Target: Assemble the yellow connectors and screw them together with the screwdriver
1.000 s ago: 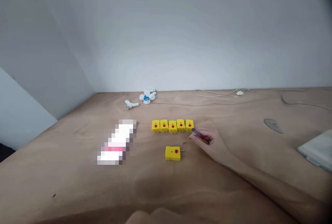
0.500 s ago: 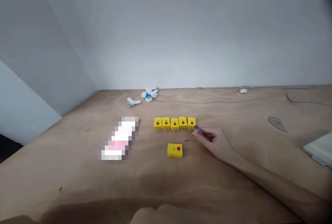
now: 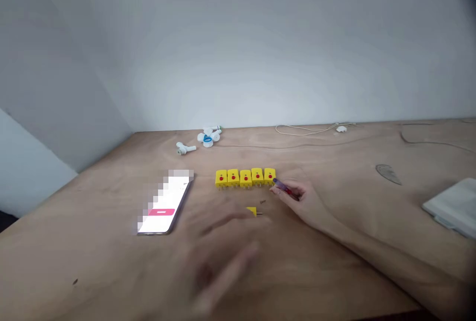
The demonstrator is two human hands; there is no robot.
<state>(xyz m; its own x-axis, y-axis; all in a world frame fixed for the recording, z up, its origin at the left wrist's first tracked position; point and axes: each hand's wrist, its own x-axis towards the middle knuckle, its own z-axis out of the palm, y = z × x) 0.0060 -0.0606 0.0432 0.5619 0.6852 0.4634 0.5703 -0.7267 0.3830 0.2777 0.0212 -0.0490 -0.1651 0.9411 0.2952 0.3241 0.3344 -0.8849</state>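
Observation:
My left hand [image 3: 223, 251] is smeared by motion over the near middle of the table, thumb and fingers apart. It covers most of a single yellow plug [image 3: 252, 211]; one corner and a metal pin show past the fingers. My right hand [image 3: 301, 202] is closed around a small screwdriver [image 3: 284, 188] with a purple and red handle, whose shaft I cannot see. That hand rests on the table by the right end of a row of several yellow plugs [image 3: 245, 178], each with a red dot. A tiny screw [image 3: 262, 202] lies between the row and the covered plug.
A phone [image 3: 163, 207] with a lit screen lies at the left. White plastic fittings [image 3: 208, 137], one with a blue ring, sit near the wall. A thin white cord [image 3: 308, 133] runs along the back. At the right edge is a white box-like object [image 3: 453, 207].
My left hand has come up from the bottom edge and over the single plug. My right hand still holds the screwdriver in about the same place. The view has shifted slightly.

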